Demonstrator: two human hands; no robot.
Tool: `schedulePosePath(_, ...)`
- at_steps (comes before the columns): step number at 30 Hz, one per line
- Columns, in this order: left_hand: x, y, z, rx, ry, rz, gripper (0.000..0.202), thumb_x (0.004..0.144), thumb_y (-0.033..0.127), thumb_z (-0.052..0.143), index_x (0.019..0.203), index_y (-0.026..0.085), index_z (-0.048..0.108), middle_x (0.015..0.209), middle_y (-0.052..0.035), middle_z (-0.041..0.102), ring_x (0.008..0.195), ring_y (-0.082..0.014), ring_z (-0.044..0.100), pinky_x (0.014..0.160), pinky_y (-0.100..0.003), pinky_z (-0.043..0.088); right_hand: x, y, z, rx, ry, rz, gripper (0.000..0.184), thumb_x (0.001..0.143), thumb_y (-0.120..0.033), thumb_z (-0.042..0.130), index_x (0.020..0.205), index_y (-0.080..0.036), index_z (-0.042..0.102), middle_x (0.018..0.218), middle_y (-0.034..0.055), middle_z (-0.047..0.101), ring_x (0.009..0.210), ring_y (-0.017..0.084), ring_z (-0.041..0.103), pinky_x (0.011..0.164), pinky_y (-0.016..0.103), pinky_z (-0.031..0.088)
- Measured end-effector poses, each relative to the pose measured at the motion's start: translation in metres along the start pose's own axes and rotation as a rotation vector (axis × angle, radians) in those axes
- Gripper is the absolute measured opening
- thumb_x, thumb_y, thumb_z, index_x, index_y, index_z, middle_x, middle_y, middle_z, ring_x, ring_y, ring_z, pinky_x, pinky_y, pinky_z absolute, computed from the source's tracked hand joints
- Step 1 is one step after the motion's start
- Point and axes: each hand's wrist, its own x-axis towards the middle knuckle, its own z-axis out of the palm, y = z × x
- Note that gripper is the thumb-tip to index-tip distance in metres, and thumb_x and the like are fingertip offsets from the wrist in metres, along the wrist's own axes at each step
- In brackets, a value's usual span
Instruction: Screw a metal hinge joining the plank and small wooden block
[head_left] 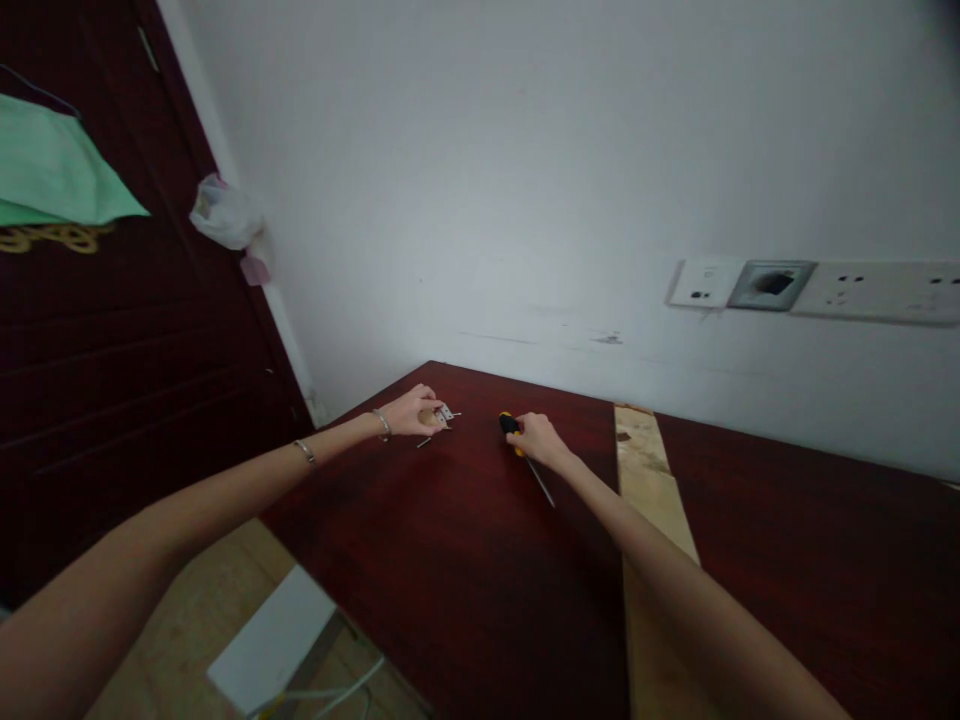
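Note:
My left hand (pixel 414 410) reaches to the far left corner of the dark red table (pixel 450 560), fingers pinched on a small silver hinge (pixel 444 412). A loose screw (pixel 424 441) lies just beside that hand. My right hand (pixel 541 440) rests on the table a little to the right, closed round a screwdriver (pixel 525 455) with a black and yellow handle; its metal shaft points back toward me along the tabletop.
A pale wooden plank (pixel 646 480) lies across the table right of my right arm. Wall sockets (pixel 817 290) sit on the white wall behind. A dark door (pixel 112 350) with a hanging plastic bag (pixel 225 212) stands at left. A white board (pixel 274 635) lies on the floor.

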Motion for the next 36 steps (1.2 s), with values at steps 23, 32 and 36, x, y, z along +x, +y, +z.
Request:
schedulePosePath(23,-0.047,-0.023,0.008,0.055,-0.037,-0.052,0.045,0.072,0.044,0.067,0.107,0.015,0.066,0.107,-0.0110,0.057,0.101,-0.0223,0.050,0.092,-0.032,0.039,0.028,-0.043,0.052,-0.044,-0.030,-0.004,0.029,0.078,-0.030,0.057,0.099,-0.012,0.065,0.101,0.0166,0.067,0.096,0.025,0.064,0.076,0.027,0.044)
schedulePosePath(32,-0.037,-0.009,0.009,0.064,-0.053,-0.022,0.047,0.074,0.043,0.065,0.109,0.012,0.064,0.107,-0.0126,0.055,0.101,-0.0225,0.049,0.093,-0.032,0.040,0.030,-0.043,0.050,-0.019,-0.042,0.011,0.052,0.073,-0.040,0.063,0.116,-0.012,0.055,0.108,0.0183,0.065,0.103,0.028,0.061,0.080,0.031,0.044)
schedulePosePath(36,-0.033,-0.006,0.010,0.055,-0.045,-0.003,0.050,0.074,0.044,0.065,0.112,0.011,0.063,0.107,-0.0126,0.055,0.100,-0.0224,0.049,0.092,-0.032,0.040,0.028,-0.046,0.048,0.010,-0.050,0.023,0.062,0.071,-0.044,0.064,0.121,-0.010,0.051,0.109,0.0204,0.063,0.104,0.031,0.059,0.082,0.034,0.044)
